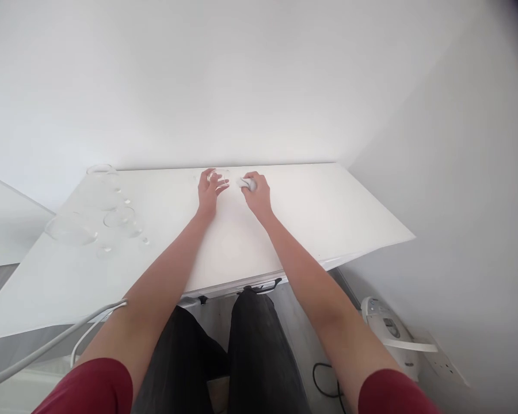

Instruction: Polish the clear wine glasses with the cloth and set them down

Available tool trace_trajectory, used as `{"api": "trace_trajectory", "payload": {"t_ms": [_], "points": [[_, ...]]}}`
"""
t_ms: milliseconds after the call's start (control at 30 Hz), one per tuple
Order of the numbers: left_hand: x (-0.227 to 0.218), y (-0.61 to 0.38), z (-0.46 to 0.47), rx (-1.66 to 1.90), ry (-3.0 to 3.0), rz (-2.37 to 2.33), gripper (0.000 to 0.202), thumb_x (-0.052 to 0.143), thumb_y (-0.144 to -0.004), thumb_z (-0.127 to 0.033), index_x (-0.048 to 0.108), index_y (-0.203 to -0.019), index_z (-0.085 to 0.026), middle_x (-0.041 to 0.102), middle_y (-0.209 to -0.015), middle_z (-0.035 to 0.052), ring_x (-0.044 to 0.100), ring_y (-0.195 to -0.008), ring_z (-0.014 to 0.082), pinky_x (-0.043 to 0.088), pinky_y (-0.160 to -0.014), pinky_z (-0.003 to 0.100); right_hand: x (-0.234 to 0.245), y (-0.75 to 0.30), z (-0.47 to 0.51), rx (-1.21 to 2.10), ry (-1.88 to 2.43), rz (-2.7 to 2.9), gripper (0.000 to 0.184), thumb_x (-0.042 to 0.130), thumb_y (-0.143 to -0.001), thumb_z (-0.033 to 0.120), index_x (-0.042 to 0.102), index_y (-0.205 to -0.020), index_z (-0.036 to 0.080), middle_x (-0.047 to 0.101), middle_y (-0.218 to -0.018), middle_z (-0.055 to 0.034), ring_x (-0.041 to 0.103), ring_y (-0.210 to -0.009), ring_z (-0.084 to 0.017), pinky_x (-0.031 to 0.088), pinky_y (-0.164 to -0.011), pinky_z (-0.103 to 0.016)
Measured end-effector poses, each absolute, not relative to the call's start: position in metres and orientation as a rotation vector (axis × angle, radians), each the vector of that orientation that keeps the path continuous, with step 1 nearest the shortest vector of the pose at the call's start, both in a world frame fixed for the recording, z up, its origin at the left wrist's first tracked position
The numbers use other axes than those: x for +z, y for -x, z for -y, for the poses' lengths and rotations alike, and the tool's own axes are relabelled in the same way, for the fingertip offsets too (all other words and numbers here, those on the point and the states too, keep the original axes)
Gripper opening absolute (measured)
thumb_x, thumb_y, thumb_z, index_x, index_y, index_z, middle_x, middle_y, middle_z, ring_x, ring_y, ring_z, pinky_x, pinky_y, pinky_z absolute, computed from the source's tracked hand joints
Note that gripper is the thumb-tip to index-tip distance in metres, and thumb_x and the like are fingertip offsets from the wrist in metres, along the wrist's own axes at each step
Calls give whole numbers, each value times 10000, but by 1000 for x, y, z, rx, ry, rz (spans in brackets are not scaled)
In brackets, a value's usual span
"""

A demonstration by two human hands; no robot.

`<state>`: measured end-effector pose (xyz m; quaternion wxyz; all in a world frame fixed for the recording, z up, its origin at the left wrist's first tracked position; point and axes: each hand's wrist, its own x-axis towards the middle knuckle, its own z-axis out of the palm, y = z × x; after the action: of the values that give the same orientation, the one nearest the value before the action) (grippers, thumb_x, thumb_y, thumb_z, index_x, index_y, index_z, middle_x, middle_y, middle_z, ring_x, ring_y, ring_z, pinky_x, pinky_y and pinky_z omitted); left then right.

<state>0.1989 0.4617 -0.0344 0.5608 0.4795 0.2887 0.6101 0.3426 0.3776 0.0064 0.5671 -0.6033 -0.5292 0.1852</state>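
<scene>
Two things in hold near the far edge of the table (311,213). Holds a clear cup (219,178) in the left hand (210,190), fingers spread and curved about its side, open only as far as its width. Holds a grey-white lump (247,184) in the right hand (259,192), thumb and fingers curled closely round it; too small to tell what kind of thing. Cup and lump near each other, not touching, with white tabletop between. Reaches forward with both forearms, bare below red sleeves (92,385).

On the left part of the table, well apart from both hands, a few clear bowls (71,230), faint against the white, and several small clear bits (145,241) scattered among them. Behind the far edge, a pale wall (242,80).

Below the near edge, dark trousers (259,345) over a grey floor (296,322). At lower left, a pale cable (56,340) up to the left forearm. At lower right, a white appliance (377,313) with buttons and a handle, beside a wall socket (446,365), and a black cord (315,379) on the floor
</scene>
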Motion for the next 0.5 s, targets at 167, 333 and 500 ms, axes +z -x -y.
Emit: {"api": "trace_trajectory", "payload": {"t_ms": [167,333,500], "points": [[-39,-201,-462,1510,-1167,-755,433,768,-915,-563,635,-1206,-271,651,-1134,83,726,-1004,229,614,-906,396,-33,-339,-438,569,1260,1330,215,544,-909,318,682,-1049,230,566,-1144,-71,588,-1080,-209,510,-1005,-341],[-38,-204,-460,1468,-1234,-736,470,780,-897,-611,661,-1204,-275,687,-1102,85,705,-1043,245,602,-887,380,-39,-348,-444,466,1107,1228,326,683,-868,389,630,-1145,226,666,-1053,-39,626,-986,-206,531,-930,-333],[-37,-199,-459,1526,-1271,-749,518,742,-920,-649,664,-1269,-275,699,-1177,94,686,-1141,257,580,-951,371,-37,-346,-441,656,1083,1328,407,794,-834,552,753,-990,178,748,-1021,-63,670,-977,-244,551,-922,-369]]}}
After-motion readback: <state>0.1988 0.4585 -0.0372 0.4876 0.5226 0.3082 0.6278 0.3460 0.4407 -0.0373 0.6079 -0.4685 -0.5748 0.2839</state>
